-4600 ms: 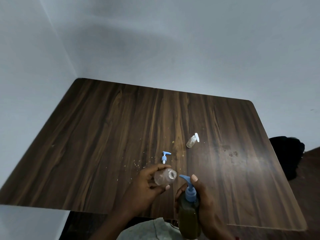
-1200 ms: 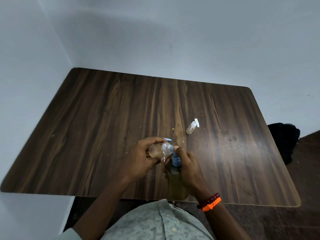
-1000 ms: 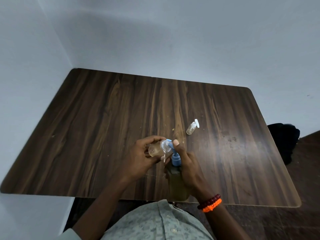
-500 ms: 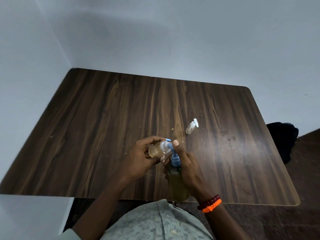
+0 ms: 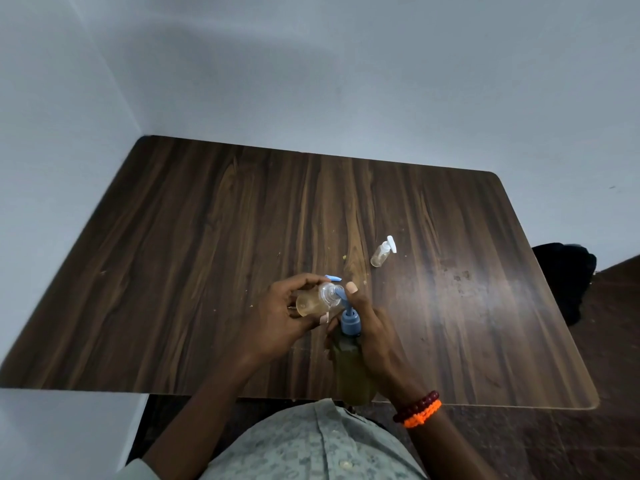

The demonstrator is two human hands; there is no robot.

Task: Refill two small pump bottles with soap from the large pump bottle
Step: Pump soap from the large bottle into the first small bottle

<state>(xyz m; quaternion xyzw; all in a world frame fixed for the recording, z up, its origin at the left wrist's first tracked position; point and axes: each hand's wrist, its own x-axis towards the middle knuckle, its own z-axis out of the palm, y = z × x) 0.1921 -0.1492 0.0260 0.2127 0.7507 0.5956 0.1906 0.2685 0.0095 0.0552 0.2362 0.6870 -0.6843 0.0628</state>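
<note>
My left hand [image 5: 280,317] grips a small clear bottle [image 5: 317,300] with its cap off, tilted so the open neck meets the blue nozzle of the large pump bottle [image 5: 351,362]. Amber soap lies in the small bottle. My right hand [image 5: 375,336] wraps the large bottle, which holds greenish soap, with the forefinger on top of its blue pump head [image 5: 350,323]. A second small bottle [image 5: 381,252] with a white pump lies on its side farther right on the dark wooden table [image 5: 207,237]. A loose blue pump cap [image 5: 332,277] peeks out behind my left hand.
Small crumbs dot the tabletop near the bottles. White walls close the table's far and left sides. A dark bag or cloth [image 5: 564,271] sits on the floor past the right edge. The table's near edge runs just under my wrists.
Over the last second my hands have stayed put, nozzle at the small bottle's mouth. Earlier, the small bottle was empty and held apart from the large bottle; now it holds soap.
</note>
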